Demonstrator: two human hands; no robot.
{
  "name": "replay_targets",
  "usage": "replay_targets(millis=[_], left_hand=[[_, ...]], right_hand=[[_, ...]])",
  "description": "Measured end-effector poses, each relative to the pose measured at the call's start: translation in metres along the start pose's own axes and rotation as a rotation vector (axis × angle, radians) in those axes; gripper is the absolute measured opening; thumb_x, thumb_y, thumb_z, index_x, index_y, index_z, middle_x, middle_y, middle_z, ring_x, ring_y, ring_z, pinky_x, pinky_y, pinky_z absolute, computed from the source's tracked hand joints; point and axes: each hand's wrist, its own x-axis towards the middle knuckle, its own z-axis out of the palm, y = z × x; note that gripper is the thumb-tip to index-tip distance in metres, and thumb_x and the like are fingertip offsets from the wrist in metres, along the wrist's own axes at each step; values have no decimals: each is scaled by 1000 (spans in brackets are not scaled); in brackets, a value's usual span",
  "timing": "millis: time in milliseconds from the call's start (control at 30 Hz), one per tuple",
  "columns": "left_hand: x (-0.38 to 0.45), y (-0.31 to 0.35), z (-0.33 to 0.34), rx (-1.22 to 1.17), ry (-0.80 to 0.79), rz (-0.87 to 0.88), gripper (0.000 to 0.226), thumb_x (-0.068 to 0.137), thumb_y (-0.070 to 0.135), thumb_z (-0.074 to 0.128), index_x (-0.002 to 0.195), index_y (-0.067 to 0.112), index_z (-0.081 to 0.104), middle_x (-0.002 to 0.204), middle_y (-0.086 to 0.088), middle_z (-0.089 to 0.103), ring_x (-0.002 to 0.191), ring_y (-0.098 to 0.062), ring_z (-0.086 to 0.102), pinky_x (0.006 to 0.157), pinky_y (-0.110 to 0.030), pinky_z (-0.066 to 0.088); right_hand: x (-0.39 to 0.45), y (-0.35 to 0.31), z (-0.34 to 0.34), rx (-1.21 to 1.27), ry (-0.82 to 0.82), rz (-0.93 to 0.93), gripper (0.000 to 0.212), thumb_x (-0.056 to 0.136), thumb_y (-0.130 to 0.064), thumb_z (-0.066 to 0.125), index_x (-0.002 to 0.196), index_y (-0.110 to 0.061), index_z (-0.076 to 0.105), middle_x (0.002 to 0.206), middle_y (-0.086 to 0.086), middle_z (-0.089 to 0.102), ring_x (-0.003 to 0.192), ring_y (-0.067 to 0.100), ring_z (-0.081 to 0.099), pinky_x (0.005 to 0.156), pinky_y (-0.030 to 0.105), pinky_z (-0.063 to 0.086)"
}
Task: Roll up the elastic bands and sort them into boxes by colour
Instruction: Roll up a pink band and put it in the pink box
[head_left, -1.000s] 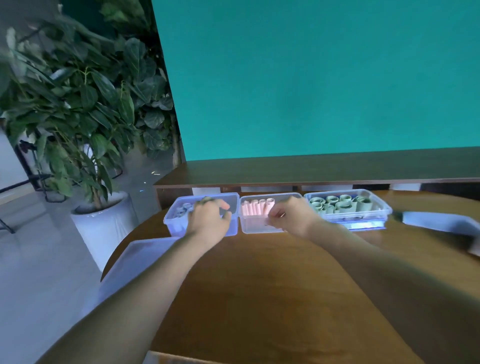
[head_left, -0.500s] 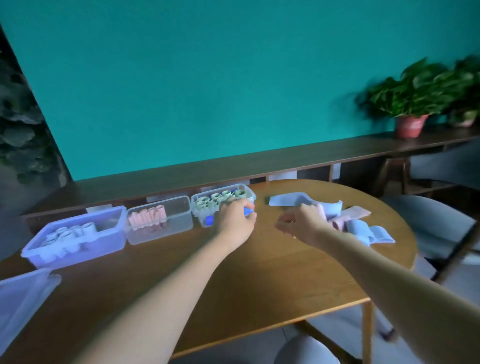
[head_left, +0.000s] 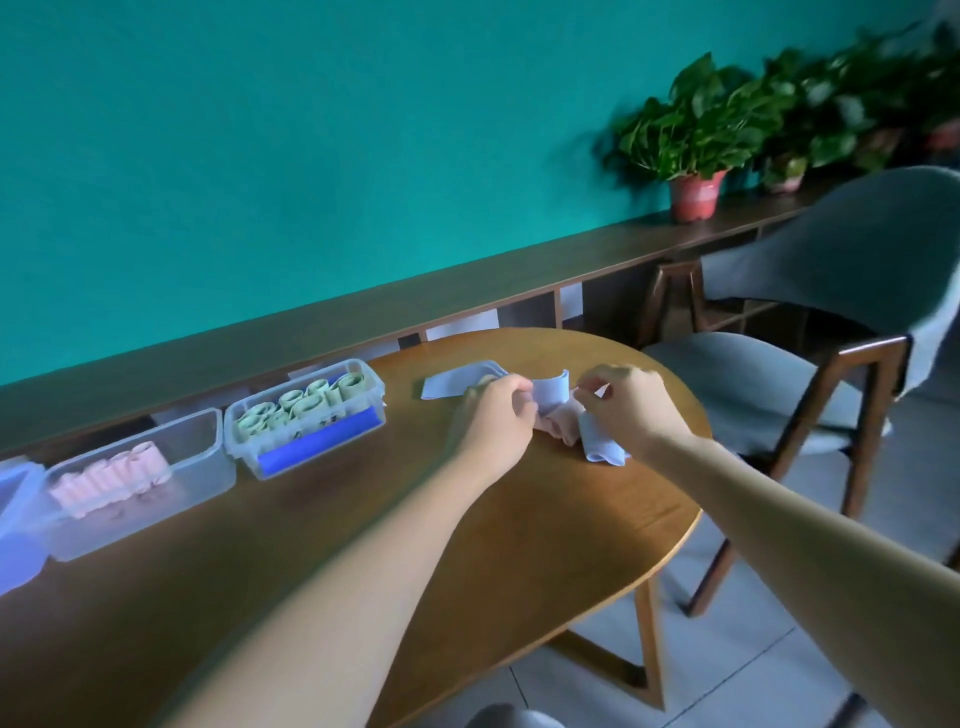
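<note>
Head view: both hands (head_left: 496, 415) (head_left: 626, 405) pinch limp blue fabric band (head_left: 551, 391).

Single head-worn wide-angle view, looking forward and down from above the near edge of the wooden table (head_left: 363, 545), tilted so the teal wall (head_left: 311, 156) slants, both forearms close, boxes far left, chair (head_left: 831, 312) far right

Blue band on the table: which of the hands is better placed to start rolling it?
Probably left. The left hand already pinches the raised loop of the blue band, while the right hand sits nearer its loose end, suited to steadying.
</note>
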Motion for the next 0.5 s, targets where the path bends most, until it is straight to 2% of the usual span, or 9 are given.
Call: replay_targets(millis=[133, 233, 267, 333, 400, 500], left_hand=[[34, 4, 12, 16, 1, 15, 26, 97, 28, 60, 122, 25, 68, 124, 2, 60, 112, -18, 57, 90, -33, 49], [54, 5, 25, 36, -23, 31, 28, 96, 30, 62, 123, 26, 67, 129, 2, 60, 118, -22, 54, 96, -39, 49], [59, 5, 30, 52, -32, 32, 29, 96, 30, 62, 124, 25, 67, 130, 1, 60, 120, -23, 53, 97, -40, 49], [68, 4, 38, 91, -43, 26, 31, 97, 31, 62, 127, 23, 67, 132, -1, 60, 122, -25, 51, 98, -42, 49], [73, 3, 44, 113, -45, 24, 32, 97, 34, 61, 126, 22, 67, 131, -1, 62, 121, -25, 51, 98, -42, 48], [74, 1, 48, 47, -23, 52, 27, 96, 38, 63, 117, 24, 71, 122, 1, 66, 118, -23, 50, 96, -41, 44]], right_hand=[[34, 14, 1, -3, -59, -31, 30, 97, -17, 64, 127, -19, 68, 128, 1, 66, 101, 14, 59, 85, 23, 44], [53, 19, 7, -34, -187, -6, 43, 99, -14, 61, 141, -23, 56, 144, 2, 56, 124, 24, 55, 99, 31, 47], [57, 20, 9, -39, -226, -4, 46, 100, -13, 60, 144, -24, 52, 146, 1, 54, 127, 25, 54, 99, 30, 48], [64, 22, 13, -33, -282, -6, 49, 101, -11, 58, 147, -25, 48, 144, 0, 54, 128, 24, 53, 91, 24, 48], [69, 25, 15, -12, -307, -5, 49, 101, -11, 58, 147, -24, 48, 141, 0, 57, 124, 23, 56, 90, 24, 50], [73, 32, 17, 7, -346, 0, 41, 100, -17, 61, 141, -21, 55, 129, 0, 65, 108, 19, 63, 86, 24, 53]])
